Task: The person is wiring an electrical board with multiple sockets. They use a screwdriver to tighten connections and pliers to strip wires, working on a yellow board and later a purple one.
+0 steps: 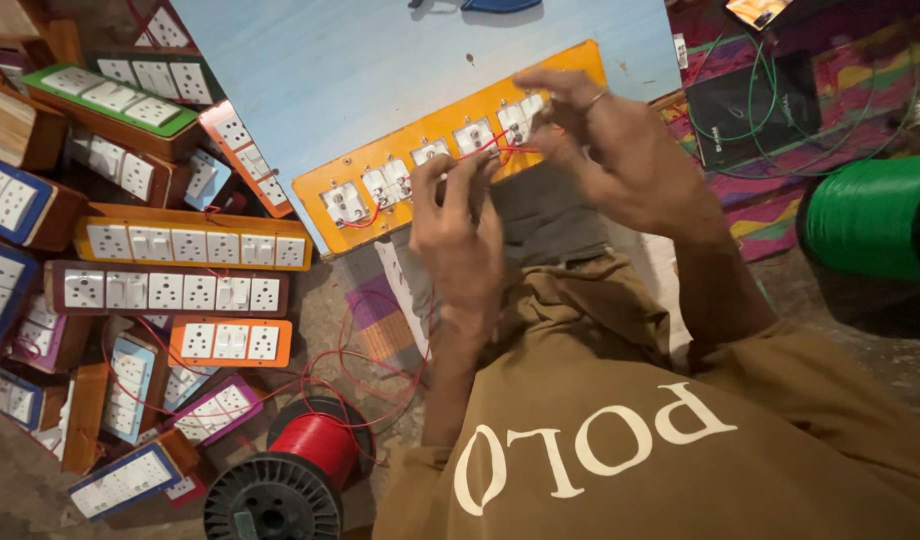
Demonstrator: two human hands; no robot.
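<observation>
Glossy orange board (450, 130) carries smooth white plastic sockets (345, 203); red wire (485, 148) looks plastic-coated, table (380, 60) matt blue.

The floor (40, 480) bears switch boards (180, 243), red wire spool (290, 480), green spool (870, 215).

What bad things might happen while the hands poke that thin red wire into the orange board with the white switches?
1. The thin red wire is pulled taut between the left hand and right hand; it might slip out or kink.
2. The long orange wooden board with white switches leans tilted on the light blue board; pressing might make it slide.
3. Loose red wire loops run to the red wire spool by the knee; they could snag.
</observation>
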